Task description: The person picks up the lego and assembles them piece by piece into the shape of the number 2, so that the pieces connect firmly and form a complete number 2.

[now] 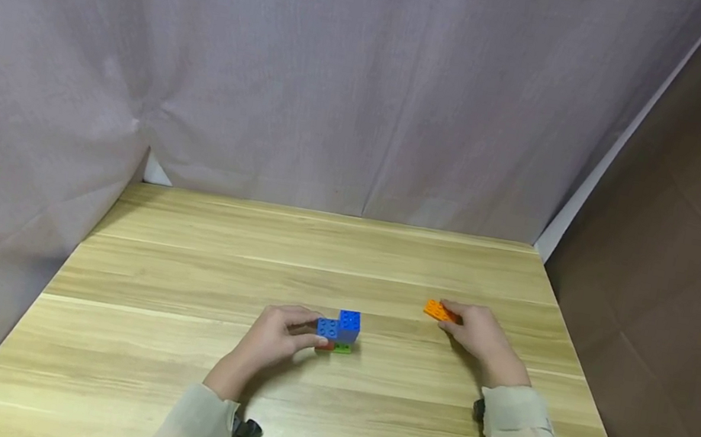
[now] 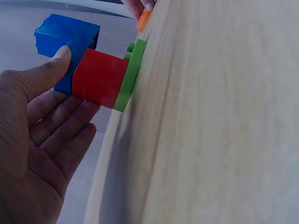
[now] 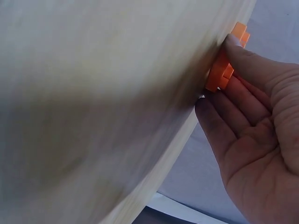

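Observation:
My left hand [image 1: 276, 338] pinches a small stack of toy building bricks between thumb and fingers. At the bottom of the stack is a thin green plate [image 2: 131, 74], down at the tabletop. A red brick [image 2: 99, 77] sits on the plate, and a blue brick [image 1: 327, 328] with bare studs lies over the red one. Another blue brick [image 1: 349, 321] stands higher, at the stack's right side. Farther right and back, my right hand [image 1: 480, 336] grips a flat orange studded brick [image 1: 436, 309] by its right end, close to the tabletop.
Both hands work over a pale wood-grain table [image 1: 171, 374]. A grey curtain [image 1: 292, 69] hangs along its back and left, and a darker brown cloth [image 1: 699, 254] drops along the right side. A black wrist device [image 1: 248, 433] shows at the left cuff.

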{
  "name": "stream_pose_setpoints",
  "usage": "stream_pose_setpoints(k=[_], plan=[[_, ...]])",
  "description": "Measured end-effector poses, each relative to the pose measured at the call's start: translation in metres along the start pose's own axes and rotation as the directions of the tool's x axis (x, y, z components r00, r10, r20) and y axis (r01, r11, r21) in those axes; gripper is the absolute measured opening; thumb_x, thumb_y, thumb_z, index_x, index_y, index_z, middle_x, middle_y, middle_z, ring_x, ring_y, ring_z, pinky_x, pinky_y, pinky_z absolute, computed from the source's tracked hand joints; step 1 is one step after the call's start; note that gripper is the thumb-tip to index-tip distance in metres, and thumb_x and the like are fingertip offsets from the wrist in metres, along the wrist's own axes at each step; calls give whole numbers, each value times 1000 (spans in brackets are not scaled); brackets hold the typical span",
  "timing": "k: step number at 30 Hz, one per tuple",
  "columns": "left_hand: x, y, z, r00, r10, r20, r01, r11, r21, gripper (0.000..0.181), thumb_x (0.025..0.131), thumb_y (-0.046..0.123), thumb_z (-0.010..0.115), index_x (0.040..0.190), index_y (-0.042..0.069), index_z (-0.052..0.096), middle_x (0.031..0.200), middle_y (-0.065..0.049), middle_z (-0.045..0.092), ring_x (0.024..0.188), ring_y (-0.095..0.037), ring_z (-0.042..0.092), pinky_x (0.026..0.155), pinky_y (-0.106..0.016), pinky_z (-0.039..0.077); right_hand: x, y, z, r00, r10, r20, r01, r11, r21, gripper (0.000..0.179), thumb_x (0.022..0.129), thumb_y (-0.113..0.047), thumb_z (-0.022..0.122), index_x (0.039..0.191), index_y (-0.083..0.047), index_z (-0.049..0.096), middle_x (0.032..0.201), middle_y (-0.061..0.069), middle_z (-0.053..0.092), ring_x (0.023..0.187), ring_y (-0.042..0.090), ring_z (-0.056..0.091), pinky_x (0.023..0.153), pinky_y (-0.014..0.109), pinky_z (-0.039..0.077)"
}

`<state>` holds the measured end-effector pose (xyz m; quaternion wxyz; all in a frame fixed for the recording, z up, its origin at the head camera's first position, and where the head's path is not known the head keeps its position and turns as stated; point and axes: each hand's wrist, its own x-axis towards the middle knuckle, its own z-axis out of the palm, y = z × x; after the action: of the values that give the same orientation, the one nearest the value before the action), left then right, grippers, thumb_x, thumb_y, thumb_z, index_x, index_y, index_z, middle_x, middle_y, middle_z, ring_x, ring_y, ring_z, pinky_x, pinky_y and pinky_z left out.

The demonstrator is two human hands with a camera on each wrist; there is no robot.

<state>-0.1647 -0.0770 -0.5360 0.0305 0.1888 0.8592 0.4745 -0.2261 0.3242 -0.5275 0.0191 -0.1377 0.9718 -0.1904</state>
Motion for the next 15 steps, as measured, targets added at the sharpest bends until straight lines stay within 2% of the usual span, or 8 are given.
stream_pose_setpoints(k=[15], plan=[[0,1,0,1000,-8,-1,8,1000,-20,48,83,41,82,123,15,73,122,6,70,114,-13,65,98,-30,52,2,-7,1,1000,21,-22,-21,1000,-5,44,90,-22,77,127,0,68,122,25,67,111,44,63,95,58,50]])
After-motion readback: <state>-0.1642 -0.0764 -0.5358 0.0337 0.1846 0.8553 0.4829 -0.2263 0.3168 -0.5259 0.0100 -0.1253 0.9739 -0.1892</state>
